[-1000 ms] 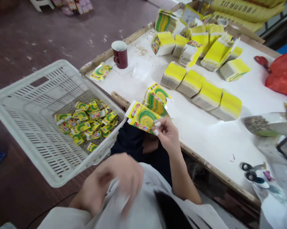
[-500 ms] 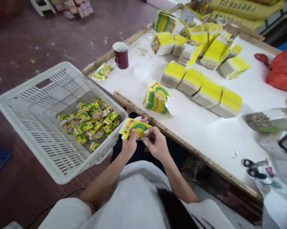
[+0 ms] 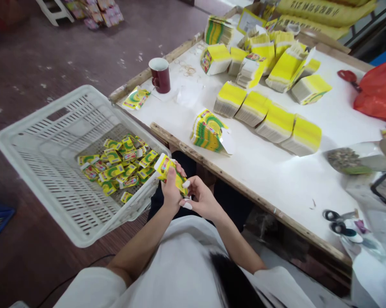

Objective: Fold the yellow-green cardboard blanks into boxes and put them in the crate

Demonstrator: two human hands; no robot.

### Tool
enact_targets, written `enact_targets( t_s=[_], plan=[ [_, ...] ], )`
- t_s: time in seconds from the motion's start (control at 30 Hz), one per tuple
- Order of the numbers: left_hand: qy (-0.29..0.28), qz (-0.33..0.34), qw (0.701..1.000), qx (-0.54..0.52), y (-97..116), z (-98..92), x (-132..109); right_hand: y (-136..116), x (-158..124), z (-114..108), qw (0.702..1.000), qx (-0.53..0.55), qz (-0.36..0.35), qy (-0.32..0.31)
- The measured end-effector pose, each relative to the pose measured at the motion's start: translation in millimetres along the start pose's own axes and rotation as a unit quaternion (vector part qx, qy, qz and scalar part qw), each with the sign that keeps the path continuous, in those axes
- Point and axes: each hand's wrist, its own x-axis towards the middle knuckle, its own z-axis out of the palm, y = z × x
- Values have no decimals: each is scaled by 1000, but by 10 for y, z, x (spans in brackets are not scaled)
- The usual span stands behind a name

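Note:
A small yellow and green carton (image 3: 166, 167), with a white flap at its upper end, sits above my lap between my hands. My left hand (image 3: 173, 188) is wrapped round it, thumb lying along the near face. At the carton's lower end, the thumb and bent fingers of my right hand (image 3: 203, 198) close on the edge; the flap there is mostly hidden. To the left, many similar folded cartons (image 3: 116, 164) lie in a white plastic basket (image 3: 48, 171). A fanned stack of flat cartons (image 3: 209, 131) rests on the table in front of my hands.
Yellow carton stacks (image 3: 260, 109) stand in a row on the white table (image 3: 244, 171), with more behind. A maroon mug (image 3: 161, 77) is at the left edge. Scissors (image 3: 336, 221), a red bag (image 3: 377, 94) and a clear bag of small pieces (image 3: 345, 159) lie right.
The carton has turned from nearly level to slanting and is squeezed more into my left hand. My right hand has shifted slightly down and left along its end.

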Motion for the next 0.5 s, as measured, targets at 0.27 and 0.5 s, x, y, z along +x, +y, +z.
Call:
enact_targets(
  t_s=[0.27,0.5],
  plan=[
    [-76,-25,990,114,-77,-221,47,-8,125,-262,983,-76,-56,155],
    [-139,17,980,138,294,-319,267,-277,58,-536,917,-307,-179,182]
  ],
)
